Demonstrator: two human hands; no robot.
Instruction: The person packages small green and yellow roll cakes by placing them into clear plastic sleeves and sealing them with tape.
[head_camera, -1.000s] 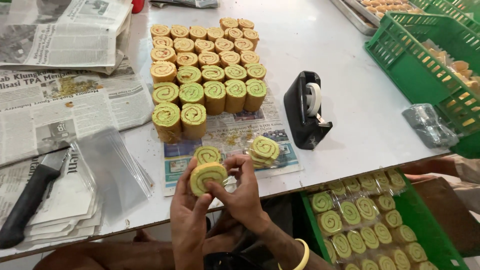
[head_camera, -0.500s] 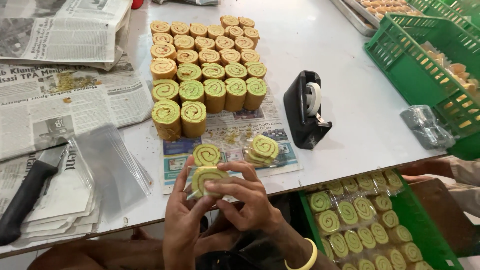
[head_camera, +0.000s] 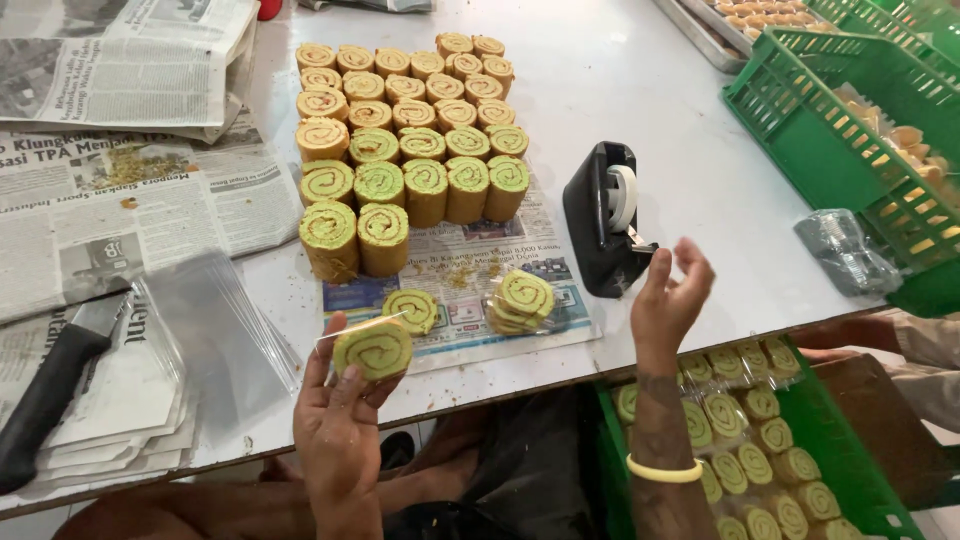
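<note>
My left hand (head_camera: 338, 420) holds a green-and-yellow swirl cake slice in a clear plastic wrapper (head_camera: 372, 348) up near the table's front edge. My right hand (head_camera: 668, 300) is raised beside the black tape dispenser (head_camera: 605, 218), thumb and fingertips close together at its cutter; any tape between them is too small to see. A bare slice (head_camera: 412, 309) and a wrapped stack of slices (head_camera: 522, 301) lie on the newspaper (head_camera: 470, 240) just beyond my left hand. Further back stand rows of upright roll slices (head_camera: 405, 130).
A stack of clear plastic bags (head_camera: 205, 330) and a black-handled knife (head_camera: 50, 385) lie at the left on newspapers. A green crate of wrapped slices (head_camera: 750, 430) sits below the table at right. More green crates (head_camera: 850, 130) and a crumpled bag (head_camera: 845, 250) are at the right.
My hands have come apart: the right hand let go of the wrapped slice and moved right to the tape dispenser, while the left hand kept the slice and lifted it slightly.
</note>
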